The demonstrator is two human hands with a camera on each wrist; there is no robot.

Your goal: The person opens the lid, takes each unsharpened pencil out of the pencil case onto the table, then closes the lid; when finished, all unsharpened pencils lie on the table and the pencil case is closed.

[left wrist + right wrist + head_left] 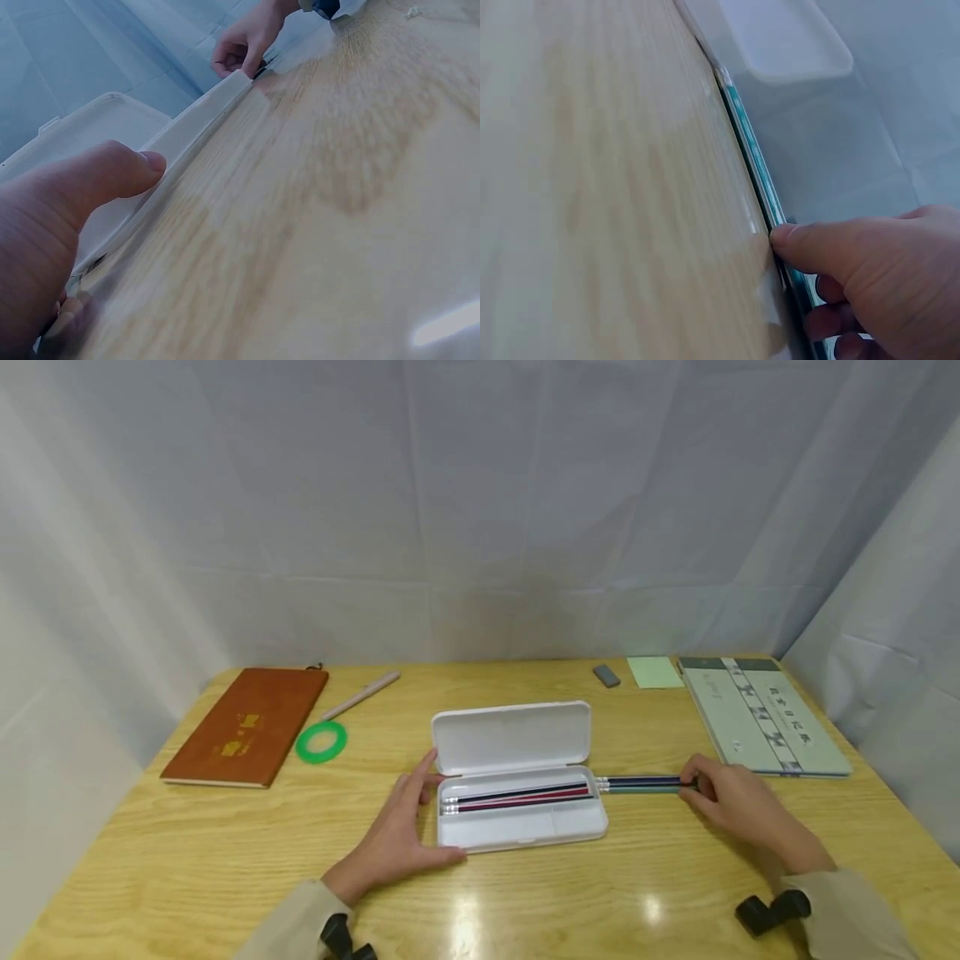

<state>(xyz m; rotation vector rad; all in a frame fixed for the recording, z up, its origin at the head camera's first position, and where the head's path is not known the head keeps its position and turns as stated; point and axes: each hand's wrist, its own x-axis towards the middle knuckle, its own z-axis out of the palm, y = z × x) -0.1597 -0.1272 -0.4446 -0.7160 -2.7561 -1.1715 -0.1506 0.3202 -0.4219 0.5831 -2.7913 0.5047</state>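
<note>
A white pencil case (pixel 525 839) lies with its lid (pixel 513 737) raised. Inside are several dark and red pencils (pixel 517 798), metal ends to the left. My left hand (pixel 401 835) holds the case's left end, thumb along the front wall and fingers at the back left corner; in the left wrist view the thumb (pixel 112 176) lies against the white wall. Beyond the case's right side, my right hand (pixel 738 802) pinches a few dark and green pencils (pixel 641 784) by their right ends, between thumb and fingers. Their metal ends touch or nearly touch the case.
On the left lie a brown notebook (pixel 247 727), a green tape roll (pixel 321 742) and a pale pen (pixel 362 695). At the back right are a grey eraser (pixel 606 676), light green sticky notes (pixel 655 672) and a pale green notebook (pixel 757 714). White cloth (pixel 480 510) hangs behind the table.
</note>
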